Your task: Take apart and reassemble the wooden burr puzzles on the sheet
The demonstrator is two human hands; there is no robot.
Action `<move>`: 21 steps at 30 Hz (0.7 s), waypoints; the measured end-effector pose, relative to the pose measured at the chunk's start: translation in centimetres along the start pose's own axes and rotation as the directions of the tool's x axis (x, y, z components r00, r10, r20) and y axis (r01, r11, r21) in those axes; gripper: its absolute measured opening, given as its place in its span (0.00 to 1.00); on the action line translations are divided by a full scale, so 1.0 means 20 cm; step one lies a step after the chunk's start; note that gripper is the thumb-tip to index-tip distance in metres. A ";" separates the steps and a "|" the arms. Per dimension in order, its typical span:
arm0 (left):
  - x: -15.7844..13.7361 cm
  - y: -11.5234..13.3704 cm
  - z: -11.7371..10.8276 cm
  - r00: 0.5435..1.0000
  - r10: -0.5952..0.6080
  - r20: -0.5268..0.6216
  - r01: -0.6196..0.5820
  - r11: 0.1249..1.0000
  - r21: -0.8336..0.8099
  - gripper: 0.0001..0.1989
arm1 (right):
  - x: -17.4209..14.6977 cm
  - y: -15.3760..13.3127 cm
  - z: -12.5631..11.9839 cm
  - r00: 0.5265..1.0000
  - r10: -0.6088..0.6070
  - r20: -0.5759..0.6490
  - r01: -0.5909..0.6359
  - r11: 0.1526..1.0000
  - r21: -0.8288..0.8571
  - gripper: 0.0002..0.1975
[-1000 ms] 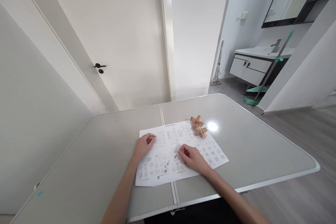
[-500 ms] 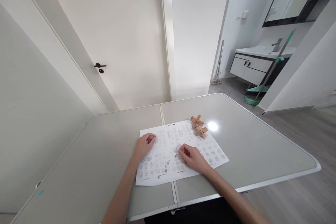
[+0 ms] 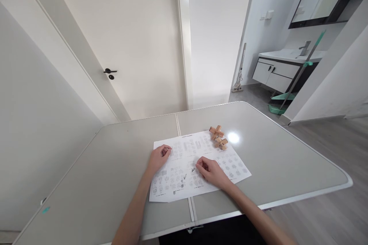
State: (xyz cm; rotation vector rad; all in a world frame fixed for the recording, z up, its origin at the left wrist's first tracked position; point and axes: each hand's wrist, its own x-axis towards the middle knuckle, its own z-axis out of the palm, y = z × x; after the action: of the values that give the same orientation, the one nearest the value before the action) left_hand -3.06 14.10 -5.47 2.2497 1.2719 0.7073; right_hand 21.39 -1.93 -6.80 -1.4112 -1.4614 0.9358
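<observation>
A white printed sheet (image 3: pixel 178 164) covered with rows of small grey figures lies on the grey table. My left hand (image 3: pixel 160 157) rests on its left part, fingers curled in toward the thumb, with nothing visible in them. On the lower right part of the sheet lies my right hand (image 3: pixel 212 171), its fingers bent round to the thumb in a loose curl; I see nothing held there. Beyond it, at the sheet's upper right corner, a wooden burr puzzle (image 3: pixel 216 132) and a second wooden puzzle (image 3: pixel 221 144) of crossed blocks sit side by side.
The folding table (image 3: pixel 276 160) has a pale metal rim and a centre seam. A white door (image 3: pixel 143 46) stands behind it. To the right are a washbasin cabinet (image 3: pixel 276 74), a mop (image 3: pixel 240 72), and a green dustpan (image 3: pixel 277 109) with a long handle.
</observation>
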 end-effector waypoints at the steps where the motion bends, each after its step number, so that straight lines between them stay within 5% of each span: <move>1: 0.00 0.00 0.00 1.000 0.000 0.000 0.000 1.000 0.000 0.12 | 0.00 0.00 0.00 1.000 0.000 0.000 0.000 1.000 0.001 0.15; 21: -0.01 0.02 -0.01 1.000 -0.005 0.005 0.005 1.000 -0.009 0.13 | -0.01 -0.02 -0.01 1.000 0.006 0.007 -0.006 1.000 0.008 0.14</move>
State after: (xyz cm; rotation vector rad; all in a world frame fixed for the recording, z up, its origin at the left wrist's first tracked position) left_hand -2.98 13.79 -5.05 2.2389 1.2694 0.7034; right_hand 21.46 -2.10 -6.42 -1.4090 -1.4579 0.9503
